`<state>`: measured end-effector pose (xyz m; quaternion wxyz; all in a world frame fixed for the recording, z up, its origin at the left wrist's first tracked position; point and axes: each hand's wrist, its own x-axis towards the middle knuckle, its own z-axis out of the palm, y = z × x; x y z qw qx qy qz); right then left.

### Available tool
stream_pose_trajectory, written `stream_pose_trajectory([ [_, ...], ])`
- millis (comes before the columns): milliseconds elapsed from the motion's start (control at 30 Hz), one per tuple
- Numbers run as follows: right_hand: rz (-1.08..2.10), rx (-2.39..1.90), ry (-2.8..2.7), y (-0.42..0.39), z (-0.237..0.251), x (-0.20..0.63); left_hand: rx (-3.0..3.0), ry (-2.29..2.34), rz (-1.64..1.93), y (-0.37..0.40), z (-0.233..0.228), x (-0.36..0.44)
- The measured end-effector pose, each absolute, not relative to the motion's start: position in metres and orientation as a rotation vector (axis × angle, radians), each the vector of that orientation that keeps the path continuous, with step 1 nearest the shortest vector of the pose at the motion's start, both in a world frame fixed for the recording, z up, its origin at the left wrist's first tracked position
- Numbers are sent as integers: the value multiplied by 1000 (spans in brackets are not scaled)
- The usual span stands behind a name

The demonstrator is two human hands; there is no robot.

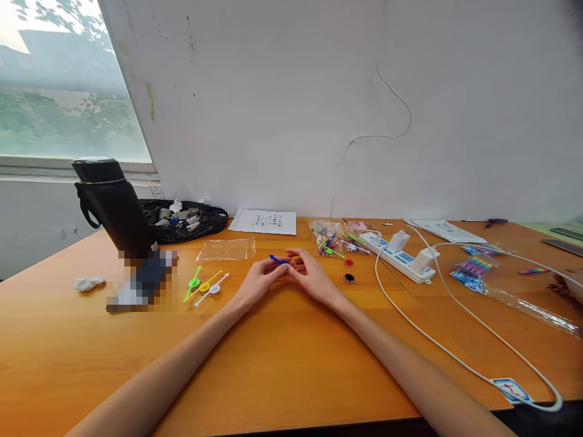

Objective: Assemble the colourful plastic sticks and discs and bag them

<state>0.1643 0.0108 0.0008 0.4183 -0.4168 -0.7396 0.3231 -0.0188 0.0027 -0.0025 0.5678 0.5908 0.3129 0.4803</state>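
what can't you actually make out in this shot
- Blue plastic piece, head view: mostly covered by the left hand and right hand; its shape and the grip cannot be told.
- Base of the black bottle: blurred out by a pixelated patch.
- Sheet of paper: print too small to read.
- Another person's hand: cut off by the right edge.
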Motion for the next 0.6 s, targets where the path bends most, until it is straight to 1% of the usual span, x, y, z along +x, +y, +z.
stream_pose_trajectory([
  [133,1067,-886,-1903,5,7,163,1361,659,1094,-3,3,-19],
  [333,1064,-877,-1855,7,7,165,1357,620,1094,-2,2,-17],
  [467,1041,-888,-1878,7,3,162,1452,680,1146,6,-2,-18],
  [600,1048,-865,-1849,5,6,159,1595,809,1235,8,15,-35],
])
